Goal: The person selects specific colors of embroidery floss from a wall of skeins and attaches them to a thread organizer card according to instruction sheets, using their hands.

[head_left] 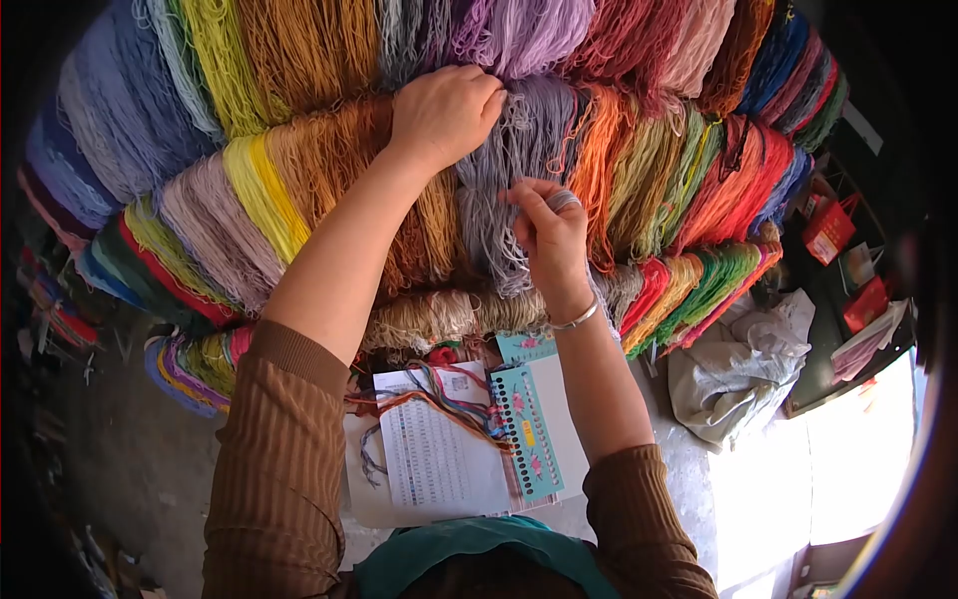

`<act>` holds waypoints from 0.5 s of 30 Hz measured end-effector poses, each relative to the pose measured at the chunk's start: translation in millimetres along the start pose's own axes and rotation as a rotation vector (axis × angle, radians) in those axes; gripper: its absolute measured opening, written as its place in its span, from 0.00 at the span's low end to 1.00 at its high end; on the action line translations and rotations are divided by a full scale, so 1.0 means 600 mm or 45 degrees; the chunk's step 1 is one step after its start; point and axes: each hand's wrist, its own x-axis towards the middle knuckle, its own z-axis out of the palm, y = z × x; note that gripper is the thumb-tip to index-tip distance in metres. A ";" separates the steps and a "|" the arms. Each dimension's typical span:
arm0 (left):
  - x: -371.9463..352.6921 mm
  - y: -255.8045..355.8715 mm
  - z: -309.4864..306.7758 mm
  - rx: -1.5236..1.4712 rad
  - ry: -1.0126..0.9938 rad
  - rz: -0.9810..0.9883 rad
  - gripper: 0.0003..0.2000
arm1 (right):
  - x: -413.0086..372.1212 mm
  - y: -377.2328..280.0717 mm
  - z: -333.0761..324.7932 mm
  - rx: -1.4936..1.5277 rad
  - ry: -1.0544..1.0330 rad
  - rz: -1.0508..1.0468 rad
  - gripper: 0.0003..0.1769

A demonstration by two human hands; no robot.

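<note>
My left hand [447, 115] is closed, its fingers curled over the top of a hank of grey embroidery thread [514, 130] on the middle row; its fingertips are partly hidden. Lower and to the right, my right hand [552, 232] is pinched shut on strands of the same grey thread. A few strands wrap its fingers, and some trail down past the wrist, which wears a silver bangle [576, 317]. Beside the grey hank hang brown thread [349, 200] on the left and orange thread [602, 150] on the right.
Tiered rows hold many coloured hanks, including yellow thread [264, 190]. Below them, a printed chart [434, 459] and a teal punched card [534, 449] carrying coloured strands lie on a white board. A pale sack [738, 369] and red packets [828, 235] are at the right.
</note>
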 end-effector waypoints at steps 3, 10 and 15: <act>0.001 -0.001 0.000 -0.010 0.008 0.005 0.10 | 0.002 -0.001 0.003 -0.028 0.020 0.027 0.06; 0.001 0.000 0.000 -0.006 0.014 -0.006 0.09 | 0.011 0.001 0.012 -0.039 0.038 -0.027 0.07; 0.001 0.000 0.000 -0.006 0.039 0.018 0.09 | 0.018 0.014 0.006 0.075 0.060 -0.181 0.09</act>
